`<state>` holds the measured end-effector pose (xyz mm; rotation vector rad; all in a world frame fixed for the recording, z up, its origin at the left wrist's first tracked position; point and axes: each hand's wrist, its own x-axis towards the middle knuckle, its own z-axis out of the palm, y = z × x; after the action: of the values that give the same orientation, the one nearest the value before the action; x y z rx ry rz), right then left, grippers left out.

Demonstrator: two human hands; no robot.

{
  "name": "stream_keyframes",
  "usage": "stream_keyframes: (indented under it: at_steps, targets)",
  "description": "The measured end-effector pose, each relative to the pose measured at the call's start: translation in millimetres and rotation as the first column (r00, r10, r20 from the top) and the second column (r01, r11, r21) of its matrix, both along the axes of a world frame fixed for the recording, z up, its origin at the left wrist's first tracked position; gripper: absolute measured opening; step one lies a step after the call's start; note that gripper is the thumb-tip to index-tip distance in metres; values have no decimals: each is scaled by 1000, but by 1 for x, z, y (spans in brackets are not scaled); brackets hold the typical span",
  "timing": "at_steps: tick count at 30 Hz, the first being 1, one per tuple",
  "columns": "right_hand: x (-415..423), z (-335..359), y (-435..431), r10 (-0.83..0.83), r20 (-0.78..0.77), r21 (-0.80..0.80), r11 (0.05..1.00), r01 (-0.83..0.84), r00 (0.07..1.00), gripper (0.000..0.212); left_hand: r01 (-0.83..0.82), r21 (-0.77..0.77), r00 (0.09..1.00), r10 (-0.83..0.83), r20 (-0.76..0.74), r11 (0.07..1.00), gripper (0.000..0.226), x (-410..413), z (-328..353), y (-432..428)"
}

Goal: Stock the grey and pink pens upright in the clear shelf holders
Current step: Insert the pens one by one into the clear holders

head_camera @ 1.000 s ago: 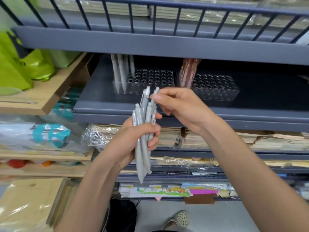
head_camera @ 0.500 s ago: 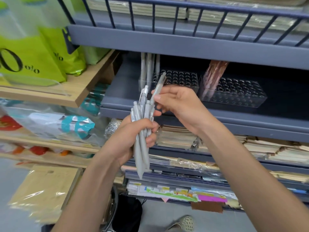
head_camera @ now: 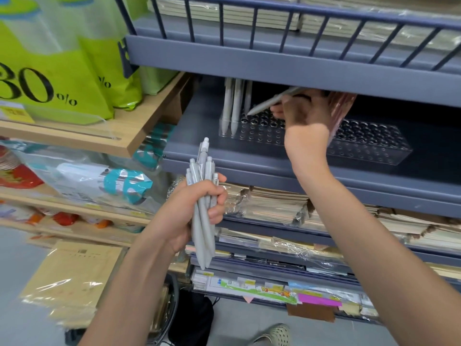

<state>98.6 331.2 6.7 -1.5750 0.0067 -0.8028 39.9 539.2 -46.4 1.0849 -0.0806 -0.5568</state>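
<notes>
Stationery shop shelving, grey-blue metal, fills the view. Left hand (head_camera: 197, 211) low in front of the shelf (head_camera: 224, 156), fingers curled tight round a bundle of grey pens (head_camera: 203, 221); clicker ends up, tips pointing down. Right hand (head_camera: 303, 113) reached in under the upper shelf, pinching a single grey pen (head_camera: 272, 99). Pen tilted, tip down and to the left, just above the holes of the left clear holder (head_camera: 259, 136); cannot tell if the tip touches. Just beside that tip, a few standing grey pens (head_camera: 230, 103) upright at the holder's left end. Pink pens (head_camera: 341, 106) behind the right hand, partly hidden, at the left end of the right clear holder (head_camera: 369, 143). Both holders side by side on the shelf, most holes unfilled. Wrapped notebooks (head_camera: 274, 203) stacked on the shelf below. Green bags (head_camera: 62, 78) on a wooden shelf to the left. Shoe (head_camera: 274, 335) on the floor, bottom edge.
</notes>
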Motion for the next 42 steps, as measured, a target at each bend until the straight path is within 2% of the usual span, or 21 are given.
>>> stream_keyframes:
  at_steps: [3,5,7,10,15,22,32,39,42]
  targets:
    - [11,1,3,-95,-60,-110,990,88,994,28,42,56,998,-45,45,998,13,-2,0,2]
    - [20,4,5,-136,-130,-192,975,109,982,26,73,105,995,-80,63,992,16,-3,0,3]
    - [29,6,4,-169,-195,-304,947,104,966,12,82,121,995,-89,53,989,19,-4,-2,4]
    - [40,12,4,-183,-242,-400,914,74,953,23,76,129,995,-83,47,989,20,-3,-4,3]
    - [54,19,5,-106,-261,-439,898,-20,960,31,94,125,994,-100,43,988,20,-3,-6,3]
    - [57,13,7,-65,-243,-410,911,-42,968,21,127,131,991,-130,11,983,22,-3,-9,4]
    - [72,11,-3,26,-352,-369,915,-164,936,15,109,141,994,-112,9,984,20,-5,-9,0]
    - [67,14,-5,44,-360,-333,927,-173,932,21,95,145,995,-98,16,985,16,-3,-6,-2]
    - [46,16,-2,-24,-297,-359,929,-89,954,11,76,111,996,-80,31,991,12,-5,-5,-3]
